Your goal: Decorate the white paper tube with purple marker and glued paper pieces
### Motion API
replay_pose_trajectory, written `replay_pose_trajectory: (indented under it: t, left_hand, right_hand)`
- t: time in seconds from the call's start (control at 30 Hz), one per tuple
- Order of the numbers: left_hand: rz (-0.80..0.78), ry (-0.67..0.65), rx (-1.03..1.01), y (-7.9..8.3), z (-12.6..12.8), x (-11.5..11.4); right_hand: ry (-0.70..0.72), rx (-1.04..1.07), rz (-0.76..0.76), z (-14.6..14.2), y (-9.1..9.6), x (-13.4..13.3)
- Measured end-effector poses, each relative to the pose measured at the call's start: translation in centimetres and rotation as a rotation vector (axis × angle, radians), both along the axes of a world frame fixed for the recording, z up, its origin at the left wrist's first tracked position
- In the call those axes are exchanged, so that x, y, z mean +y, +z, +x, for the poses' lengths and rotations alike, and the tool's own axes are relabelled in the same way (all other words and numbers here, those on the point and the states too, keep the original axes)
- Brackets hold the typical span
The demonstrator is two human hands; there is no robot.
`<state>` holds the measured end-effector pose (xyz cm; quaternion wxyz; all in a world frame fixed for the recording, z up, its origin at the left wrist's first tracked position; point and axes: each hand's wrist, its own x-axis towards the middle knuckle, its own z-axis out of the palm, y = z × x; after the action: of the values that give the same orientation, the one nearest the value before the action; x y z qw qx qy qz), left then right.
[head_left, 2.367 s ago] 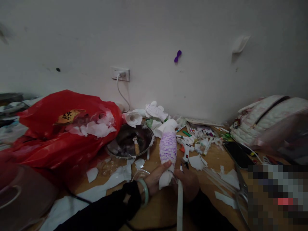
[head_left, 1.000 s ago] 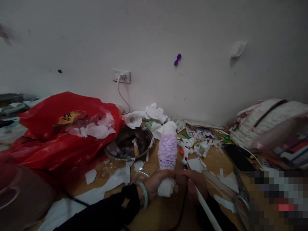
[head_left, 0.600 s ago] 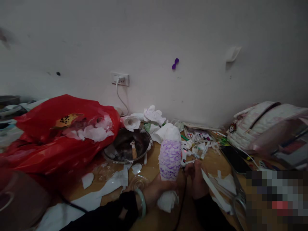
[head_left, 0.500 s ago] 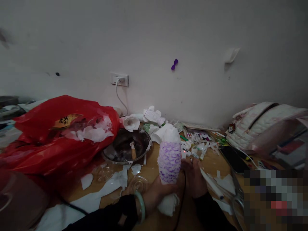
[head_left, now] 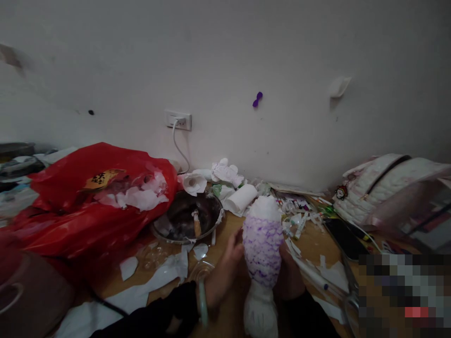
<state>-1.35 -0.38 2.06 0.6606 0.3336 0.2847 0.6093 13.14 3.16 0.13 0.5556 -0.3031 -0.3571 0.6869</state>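
A white paper fish with purple scale marks stands nearly upright in front of me, its plain white head at the top and its tail at the bottom. My right hand grips its right side, the fingers partly hidden behind it. At the left side is my left hand, fingers loosely apart, with the fingertips close to the fish; whether they touch it I cannot tell. A pale green bangle circles the left wrist.
A red plastic bag with paper scraps lies left, beside a dark bowl holding a stick. A paper roll lies behind the fish. Scissors, a phone and a quilted backpack are right. Paper strips litter the table.
The fish has moved right and turned, so its tail now shows at the bottom. My left hand has let go of its lower part, and my right hand has closed on its right side.
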Motion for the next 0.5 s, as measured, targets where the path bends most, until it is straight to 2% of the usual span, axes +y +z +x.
replay_pose_trajectory:
  t: [0.1,0.17,0.27,0.4,0.5]
  left_hand:
    - [-0.027,0.174,-0.033,1.8,-0.7,1.2]
    - [-0.055,0.135,-0.124,3.1,-0.9,1.6]
    - [-0.196,0.058,-0.225,4.3,-1.0,1.7]
    - [-0.385,0.066,-0.284,4.2,-1.0,1.8]
    - [-0.424,0.027,-0.270,3.4,-0.9,1.9]
  right_hand:
    - [0.044,0.036,0.009,-0.6,0.0,-0.8]
    - [0.100,0.027,0.034,-1.0,-0.2,-1.4]
    - [0.134,-0.037,0.090,-1.5,-1.0,-2.0]
    - [0.107,-0.121,0.124,-2.0,-2.6,-1.9]
    - [0.031,-0.165,0.120,-1.9,-2.4,-1.2]
